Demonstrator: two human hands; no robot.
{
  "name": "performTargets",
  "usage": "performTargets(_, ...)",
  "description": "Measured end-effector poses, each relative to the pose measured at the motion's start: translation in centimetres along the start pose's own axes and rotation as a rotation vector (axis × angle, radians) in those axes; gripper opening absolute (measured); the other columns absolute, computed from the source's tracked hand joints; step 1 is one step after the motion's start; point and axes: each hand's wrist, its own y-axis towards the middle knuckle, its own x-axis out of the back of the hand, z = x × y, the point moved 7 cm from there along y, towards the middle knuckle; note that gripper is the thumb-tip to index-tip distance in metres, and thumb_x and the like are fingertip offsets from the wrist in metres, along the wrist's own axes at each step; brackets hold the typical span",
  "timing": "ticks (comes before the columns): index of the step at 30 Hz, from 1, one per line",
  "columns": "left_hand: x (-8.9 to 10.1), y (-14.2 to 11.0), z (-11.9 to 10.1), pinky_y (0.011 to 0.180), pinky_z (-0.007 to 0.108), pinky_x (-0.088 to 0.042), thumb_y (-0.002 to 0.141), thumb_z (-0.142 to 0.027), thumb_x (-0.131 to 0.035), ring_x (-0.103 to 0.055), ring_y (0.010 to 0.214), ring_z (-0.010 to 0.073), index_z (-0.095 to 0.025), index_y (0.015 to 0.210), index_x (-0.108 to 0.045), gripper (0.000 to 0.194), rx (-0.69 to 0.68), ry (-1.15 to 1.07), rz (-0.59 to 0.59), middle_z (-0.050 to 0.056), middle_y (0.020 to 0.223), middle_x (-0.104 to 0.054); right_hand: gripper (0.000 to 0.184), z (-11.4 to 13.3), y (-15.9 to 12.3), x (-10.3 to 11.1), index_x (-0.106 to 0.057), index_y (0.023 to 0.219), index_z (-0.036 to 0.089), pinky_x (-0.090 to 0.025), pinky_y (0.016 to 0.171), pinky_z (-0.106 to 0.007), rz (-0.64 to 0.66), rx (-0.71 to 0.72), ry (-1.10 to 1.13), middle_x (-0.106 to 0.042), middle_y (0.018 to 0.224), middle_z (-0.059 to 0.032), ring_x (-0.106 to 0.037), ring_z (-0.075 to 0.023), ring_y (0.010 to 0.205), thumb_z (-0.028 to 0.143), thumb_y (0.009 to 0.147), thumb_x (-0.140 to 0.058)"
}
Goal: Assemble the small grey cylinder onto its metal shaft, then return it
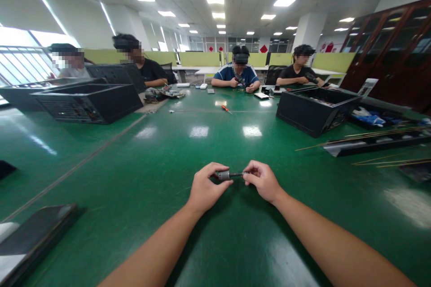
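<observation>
Grey cylinder (223,175), with a thin dark shaft (237,174) running from its right end, is held lying sideways between two bare hands, over the near middle of a green table (188,148). By the left hand (204,187) the cylinder is gripped, its body being pinched between the thumb below and the forefinger above; how the other fingers are placed cannot be told, as they are mostly hidden. By the right hand (265,182) the far end of the shaft is pinched between thumb and fingertips, the remaining fingers being curled in. Whether anything small is enclosed at that tip cannot be made out. Between the hands, a short stretch of shaft is left exposed.

Farther off, well apart from the hands, an orange-handled screwdriver (225,108) is seen on the table. To the right, a black open case (303,114) is placed, with thin rods (387,134) lying nearer. To the left, another black case (90,105) is set, and in the near left corner a dark flat object (38,228) is partly cut off. Across the table, a co-worker in blue (222,75) is seated, a dark item being held in their hands.
</observation>
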Motion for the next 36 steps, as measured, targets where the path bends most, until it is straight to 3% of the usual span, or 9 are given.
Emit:
performTargets(23,0.1,0.1,0.5,0.073,0.033,-0.058,0.069,-0.026,-0.077,-0.068,0.084,0.0197,-0.02,0.094,-0.069,0.027,0.035,-0.025,0.002,0.005,0.091,-0.07,0.01,0.1,0.1,0.5,-0.059,0.072,0.018,-0.042,0.056,-0.026,-0.02,-0.035,0.027,-0.06,0.055,0.0021,-0.057,-0.0145,0.053,0.025,0.07,-0.066)
performTargets(32,0.2,0.3,1.3,0.076,0.034,-0.053,0.073,-0.038,-0.073,-0.067,0.079,0.0198,-0.02,0.098,-0.068,0.031,0.175,0.024,0.001,0.004,0.09,-0.072,0.012,-0.7,0.6,2.0,-0.058,0.066,0.017,-0.038,0.049,-0.024,-0.195,-0.133,0.236,-0.065,0.059,-0.0013,-0.052,-0.0115,0.046,0.027,0.065,-0.064)
performTargets(36,0.5,0.5,1.7,0.081,0.036,-0.052,0.08,-0.04,-0.065,-0.066,0.086,0.0204,-0.022,0.114,-0.065,0.038,0.198,0.094,-0.03,0.005,0.095,-0.071,0.012,-1.2,0.8,2.4,-0.057,0.066,0.017,-0.036,0.047,-0.024,-0.241,-0.166,0.316,-0.067,0.062,-0.0022,-0.053,-0.0113,0.044,0.028,0.066,-0.062)
